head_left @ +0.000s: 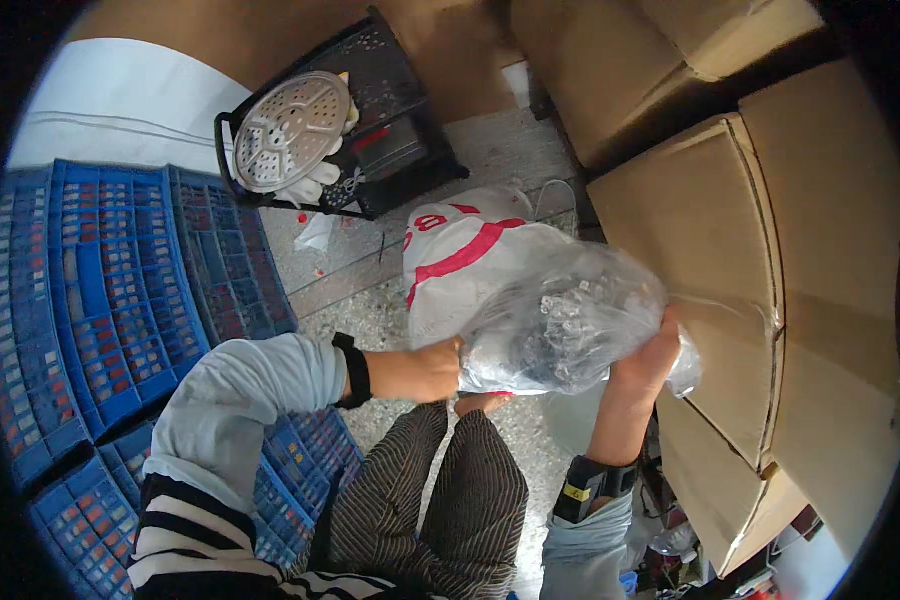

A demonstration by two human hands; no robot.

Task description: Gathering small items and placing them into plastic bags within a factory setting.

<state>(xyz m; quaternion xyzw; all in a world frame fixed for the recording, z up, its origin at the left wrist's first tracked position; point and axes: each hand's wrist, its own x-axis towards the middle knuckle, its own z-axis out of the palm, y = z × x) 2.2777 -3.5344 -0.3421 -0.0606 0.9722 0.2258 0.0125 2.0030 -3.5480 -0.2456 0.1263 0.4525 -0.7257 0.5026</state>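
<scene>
A clear plastic bag full of small transparent and greyish pieces hangs in front of me between both hands. My left hand is closed in a fist on the bag's left edge. On the other side, my right hand grips the bag's right end, its fingers partly hidden by the film. Behind and below the bag stands a white sack with a red band and red markings, its right part covered by the plastic. What exactly the small pieces are, I cannot tell.
Blue plastic crates with slatted sides are stacked at the left. Large cardboard boxes rise close on the right. At the back, a black rack carries a round perforated metal plate and white gloves. A white scrap lies on the floor.
</scene>
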